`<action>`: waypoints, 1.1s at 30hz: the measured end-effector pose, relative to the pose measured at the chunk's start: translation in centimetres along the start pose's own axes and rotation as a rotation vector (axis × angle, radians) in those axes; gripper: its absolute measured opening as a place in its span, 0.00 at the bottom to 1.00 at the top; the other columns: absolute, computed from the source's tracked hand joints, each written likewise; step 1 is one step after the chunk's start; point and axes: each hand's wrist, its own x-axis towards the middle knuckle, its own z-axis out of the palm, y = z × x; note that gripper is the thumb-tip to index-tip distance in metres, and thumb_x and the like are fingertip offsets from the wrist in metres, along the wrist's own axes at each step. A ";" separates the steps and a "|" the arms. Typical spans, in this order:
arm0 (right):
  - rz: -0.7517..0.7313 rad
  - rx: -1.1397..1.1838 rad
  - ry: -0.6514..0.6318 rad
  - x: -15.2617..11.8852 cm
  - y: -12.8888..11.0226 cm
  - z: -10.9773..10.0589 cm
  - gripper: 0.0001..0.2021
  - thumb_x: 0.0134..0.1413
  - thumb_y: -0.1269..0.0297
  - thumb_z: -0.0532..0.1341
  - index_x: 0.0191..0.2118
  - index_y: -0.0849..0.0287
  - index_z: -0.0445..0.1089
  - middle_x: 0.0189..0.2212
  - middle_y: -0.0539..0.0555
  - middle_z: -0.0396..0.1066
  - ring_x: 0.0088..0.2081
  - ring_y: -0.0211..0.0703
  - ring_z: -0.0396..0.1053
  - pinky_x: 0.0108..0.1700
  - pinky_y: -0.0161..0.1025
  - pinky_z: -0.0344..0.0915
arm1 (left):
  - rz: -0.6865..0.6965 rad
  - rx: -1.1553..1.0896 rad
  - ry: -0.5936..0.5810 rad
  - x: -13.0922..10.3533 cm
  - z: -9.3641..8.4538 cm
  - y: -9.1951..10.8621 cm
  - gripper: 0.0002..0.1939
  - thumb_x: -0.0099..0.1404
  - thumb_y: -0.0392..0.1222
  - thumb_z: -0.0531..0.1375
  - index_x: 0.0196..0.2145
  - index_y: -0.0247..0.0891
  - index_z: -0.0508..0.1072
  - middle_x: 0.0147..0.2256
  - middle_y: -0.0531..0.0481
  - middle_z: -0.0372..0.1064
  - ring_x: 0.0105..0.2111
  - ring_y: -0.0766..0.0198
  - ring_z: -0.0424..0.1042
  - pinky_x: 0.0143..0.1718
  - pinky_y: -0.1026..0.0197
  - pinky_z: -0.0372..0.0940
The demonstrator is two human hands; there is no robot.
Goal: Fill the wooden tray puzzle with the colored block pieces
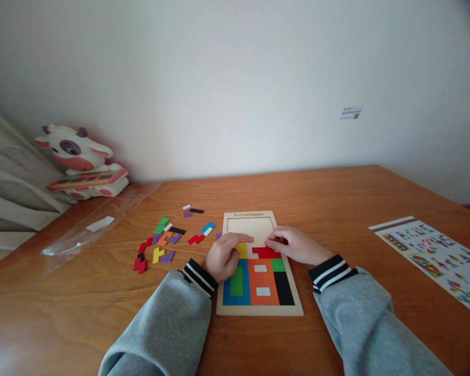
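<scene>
A wooden puzzle board (258, 312) with a pale frame lies between my hands, its lower part filled with coloured pieces. My left hand (222, 257) rests over its left edge, index finger stretched across, the other fingers curled and nothing visible in them. Partly under that hand shows a yellow piece (242, 250). From the right side, my right hand (295, 244) has thumb and fingertips together at the upper edge of a red puzzle piece (267, 254). Below lie orange (254, 283), blue (226, 292), green (277, 265) and black (284, 287) pieces.
Loose pieces (164, 238) in several colours are scattered left of the board. Farther left lie a clear plastic bag (78, 242) and a cow-shaped toy keyboard (88, 172). A printed pattern sheet (434, 256) lies at the right. The wall (235, 104) stands behind the table (325, 198).
</scene>
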 end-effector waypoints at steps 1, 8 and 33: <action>0.004 -0.003 0.012 0.0 0.0 0.1 0.16 0.61 0.54 0.57 0.34 0.60 0.76 0.29 0.55 0.73 0.30 0.43 0.67 0.31 0.38 0.60 | -0.004 0.014 0.016 0.0 -0.2 -0.1 0.26 0.56 0.25 0.48 0.49 0.39 0.72 0.47 0.46 0.75 0.49 0.58 0.72 0.51 0.53 0.68; 0.050 -0.008 0.085 0.0 0.0 0.6 0.22 0.64 0.47 0.53 0.30 0.59 0.73 0.25 0.53 0.72 0.28 0.42 0.67 0.30 0.38 0.58 | -0.023 0.260 0.036 -0.2 -2.1 -0.5 0.19 0.59 0.28 0.51 0.45 0.38 0.72 0.42 0.45 0.75 0.43 0.57 0.72 0.47 0.53 0.68; 0.045 -0.067 0.109 0.1 0.3 1.0 0.23 0.65 0.47 0.50 0.32 0.58 0.73 0.28 0.53 0.73 0.30 0.44 0.67 0.31 0.39 0.56 | -0.059 0.706 -0.054 -2.4 -5.7 -5.0 0.10 0.68 0.41 0.58 0.39 0.42 0.80 0.42 0.44 0.77 0.42 0.55 0.73 0.47 0.50 0.68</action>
